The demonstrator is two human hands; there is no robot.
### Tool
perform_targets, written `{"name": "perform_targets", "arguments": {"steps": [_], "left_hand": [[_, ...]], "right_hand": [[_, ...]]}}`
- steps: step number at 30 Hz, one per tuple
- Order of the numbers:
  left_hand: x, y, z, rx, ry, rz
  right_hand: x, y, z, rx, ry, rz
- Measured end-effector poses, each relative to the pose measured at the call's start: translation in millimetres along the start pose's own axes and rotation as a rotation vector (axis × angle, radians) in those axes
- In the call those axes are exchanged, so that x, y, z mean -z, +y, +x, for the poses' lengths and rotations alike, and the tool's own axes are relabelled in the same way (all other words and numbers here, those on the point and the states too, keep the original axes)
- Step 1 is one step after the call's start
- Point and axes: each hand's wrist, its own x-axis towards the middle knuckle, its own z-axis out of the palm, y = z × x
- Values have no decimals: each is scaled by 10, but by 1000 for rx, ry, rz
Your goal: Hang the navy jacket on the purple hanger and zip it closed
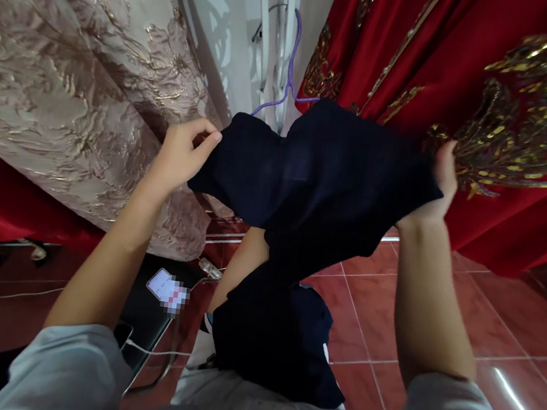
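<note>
A dark navy cloth garment [338, 173] is stretched out in front of me at waist height, its lower part hanging toward my lap. My left hand [182, 153] pinches its left edge between thumb and fingers. At the opposite edge my right hand [440, 186] grips the cloth, its fingers mostly behind it and slightly blurred. A purple hanger [292, 66] rises behind the garment; its two arms run down to the cloth's top edge, where the rest is hidden. More dark cloth [280, 340] lies over my lap, and I cannot tell whether it is the same piece.
Pink embossed fabric [92, 87] hangs on the left, red cloth with gold sequins [528, 104] on the right. White upright poles [271, 30] stand behind the hanger. A lit phone [166, 290] rests on a black seat [156, 334] beside a white cable [158, 351]. Red tiles [365, 311] cover the floor.
</note>
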Motion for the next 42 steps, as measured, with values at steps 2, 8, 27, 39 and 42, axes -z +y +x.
{"name": "perform_targets", "arguments": {"steps": [2,8,27,39,42], "left_hand": [[-52,-16,9,-25,38,15],[-78,339,235,-200,296,-133],[1087,480,-786,157,-536,-269],[1044,-26,-290,50,-620,-401],[860,-32,-173,-4,-189,-445]], "right_hand": [[38,-167,16,-181,-40,57],[-61,-655,-142,-52,-20,162],[-659,-270,-712,352,-663,-291],[-828,-162,-672,-187,-867,34],[-899,-280,-430,-216,-540,142]]}}
